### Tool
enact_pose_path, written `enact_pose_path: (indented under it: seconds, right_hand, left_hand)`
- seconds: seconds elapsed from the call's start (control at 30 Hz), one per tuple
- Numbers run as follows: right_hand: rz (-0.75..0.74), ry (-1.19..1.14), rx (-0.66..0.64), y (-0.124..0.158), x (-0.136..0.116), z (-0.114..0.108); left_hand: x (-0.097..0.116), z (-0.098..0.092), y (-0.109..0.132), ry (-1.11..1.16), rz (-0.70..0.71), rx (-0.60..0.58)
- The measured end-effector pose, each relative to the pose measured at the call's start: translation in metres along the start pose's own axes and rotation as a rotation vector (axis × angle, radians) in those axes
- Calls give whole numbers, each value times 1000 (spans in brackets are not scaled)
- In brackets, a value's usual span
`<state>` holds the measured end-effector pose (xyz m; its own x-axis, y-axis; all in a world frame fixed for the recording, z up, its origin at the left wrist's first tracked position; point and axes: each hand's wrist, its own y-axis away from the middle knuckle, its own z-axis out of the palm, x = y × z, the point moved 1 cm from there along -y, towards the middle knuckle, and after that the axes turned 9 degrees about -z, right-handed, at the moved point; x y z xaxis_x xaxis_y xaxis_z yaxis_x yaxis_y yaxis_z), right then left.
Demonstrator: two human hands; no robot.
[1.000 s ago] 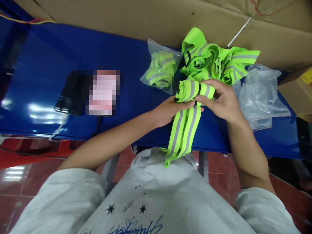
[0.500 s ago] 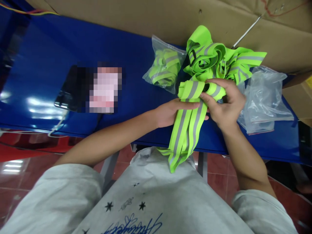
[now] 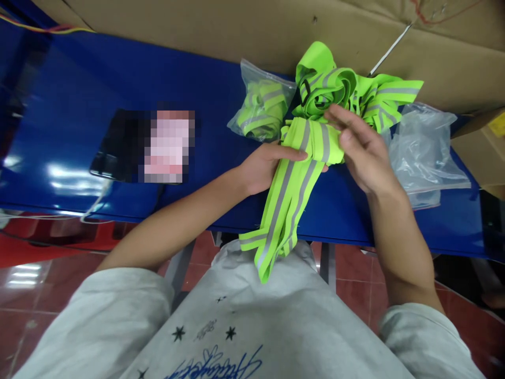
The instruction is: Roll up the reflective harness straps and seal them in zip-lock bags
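Note:
My left hand (image 3: 262, 168) is closed around a folded bundle of neon-yellow reflective straps (image 3: 290, 181) with grey stripes. The thumb lies across the front and the fingers are mostly hidden behind. Long ends hang down over the table edge towards my lap. At the bundle's right end is my right hand (image 3: 369, 150), its fingers stretched out and the thumb apart from them, close to the folded loop. Whether the thumb touches the loop I cannot tell. Just behind lies a tangled pile of the same straps (image 3: 335, 87).
A transparent zip bag (image 3: 262, 110) with coiled straps lies left of the pile. Flat plastic bags (image 3: 426, 152) lie to the right. On the blue table (image 3: 213, 95), a dark phone-like device (image 3: 112, 145) with a cable sits beside a blurred-out patch. Cardboard (image 3: 236, 31) stands along the back.
The right hand has loosened from the bundle's rolled end and opened its fingers. The strap end is now folded over the front, and the hanging ends have swung left.

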<state>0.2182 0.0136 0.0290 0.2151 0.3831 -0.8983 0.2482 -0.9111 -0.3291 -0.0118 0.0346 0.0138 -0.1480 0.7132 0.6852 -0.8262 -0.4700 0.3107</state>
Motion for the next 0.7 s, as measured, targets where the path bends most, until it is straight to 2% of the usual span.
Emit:
enact_pose_path:
  seconds: [0.07, 0.13, 0.23, 0.33, 0.43, 0.5, 0.6, 0.7]
  right_hand:
    - [102, -33, -6, 1, 5, 1]
    - [117, -15, -23, 3, 7, 5]
    - [7, 110, 59, 7, 1, 14]
    - [-133, 329, 105, 12, -12, 24]
    - [-187, 503, 48, 13, -19, 27]
    - [-205, 538, -1, 13, -17, 23]
    - [-349, 540, -73, 10, -13, 18]
    - [-503, 525, -199, 7, -17, 17]
  left_hand:
    - [-1, -1, 0, -12, -1, 1]
    - [-3, -4, -2, 7, 0, 25]
    - [-10, -9, -8, 87, -56, 66]
    - [-15, -8, -13, 211, -71, 31]
    - [-13, -1, -9, 279, -8, -23]
    - [-9, 4, -3, 253, 14, -26]
    - [-3, 8, 4, 233, 40, -27]
    - [0, 5, 4, 259, 48, 0]
